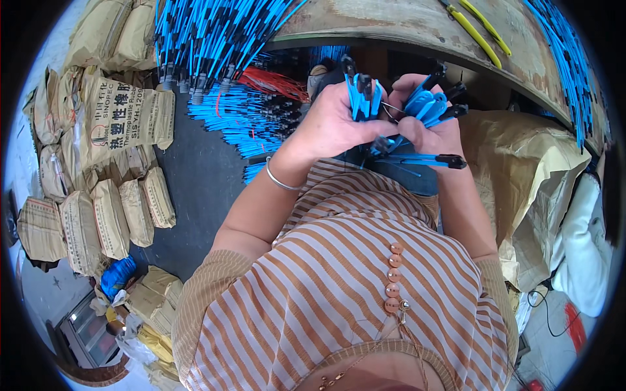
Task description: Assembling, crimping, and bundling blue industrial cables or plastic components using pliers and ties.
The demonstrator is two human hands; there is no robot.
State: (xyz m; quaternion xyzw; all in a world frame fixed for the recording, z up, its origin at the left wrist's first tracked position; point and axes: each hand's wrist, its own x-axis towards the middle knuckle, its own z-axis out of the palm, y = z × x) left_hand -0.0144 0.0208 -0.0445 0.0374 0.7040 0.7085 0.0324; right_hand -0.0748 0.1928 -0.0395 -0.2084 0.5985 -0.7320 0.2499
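My left hand [329, 124] is closed around a bunch of short blue cables [364, 101] with black ends, held upright in front of my waist. Opposite it, my right hand [430, 133] grips looped blue cables [425, 106], whose black ends stick out to the right. A thin wire [391, 109] spans the small gap between the two hands, near my fingertips. Below the hands, several more blue cables [420, 159] point right, ending in a black connector [451, 161]; what supports them is partly hidden.
Blue cables [215, 39] heap at the far left, with more bundles [244, 114] and red cables [277, 83] below. Yellow-handled pliers [479, 32] lie on the worn wooden table [385, 19]. Brown paper sacks [85, 221] stack up leftward; a large open paper bag [515, 176] stands right.
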